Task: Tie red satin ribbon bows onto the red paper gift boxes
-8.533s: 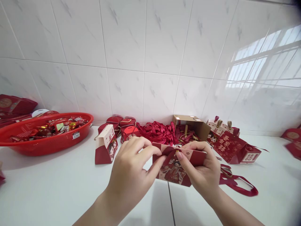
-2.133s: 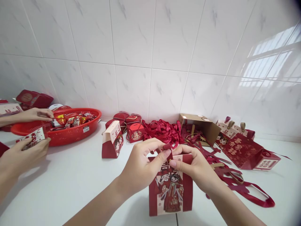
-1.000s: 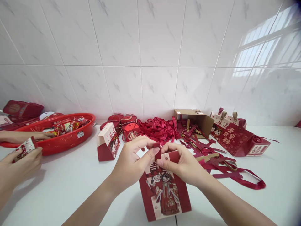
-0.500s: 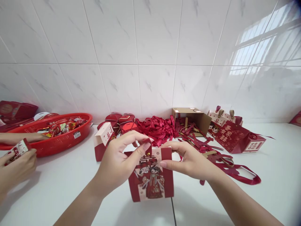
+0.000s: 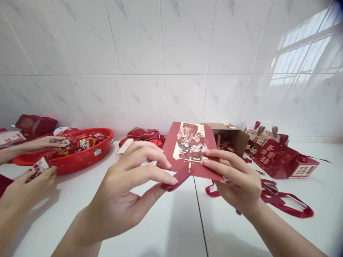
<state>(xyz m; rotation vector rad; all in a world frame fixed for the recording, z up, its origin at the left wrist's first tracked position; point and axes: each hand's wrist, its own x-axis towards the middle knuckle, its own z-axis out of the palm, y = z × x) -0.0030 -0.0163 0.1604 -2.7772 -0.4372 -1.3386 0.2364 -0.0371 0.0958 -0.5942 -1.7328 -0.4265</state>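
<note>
A dark red gift box [image 5: 171, 141] with a cream panel of cartoon figures is held up in front of me, its printed face turned upward and the figures upside down. My left hand [image 5: 128, 189] pinches the red strap [image 5: 177, 180], a folded loop, between thumb and forefinger. A gold fastener [image 5: 189, 167] shows where the strap meets the box. My right hand [image 5: 233, 175] grips the box's near right corner, fingers on the printed face and thumb underneath.
A co-worker's hands [image 5: 40, 178] are at the left, one with a small packet, the other over a red basket [image 5: 88, 160] of wrapped sweets. Behind are round red boxes [image 5: 150, 135], a cardboard box [image 5: 239, 137] and finished gift boxes [image 5: 276, 157]. Red straps [image 5: 286, 203] lie at the right.
The gift box has tipped from upright to nearly flat, its top edge now toward me. My left hand holds the strap pulled nearer. The co-worker's far hand has risen from the basket.
</note>
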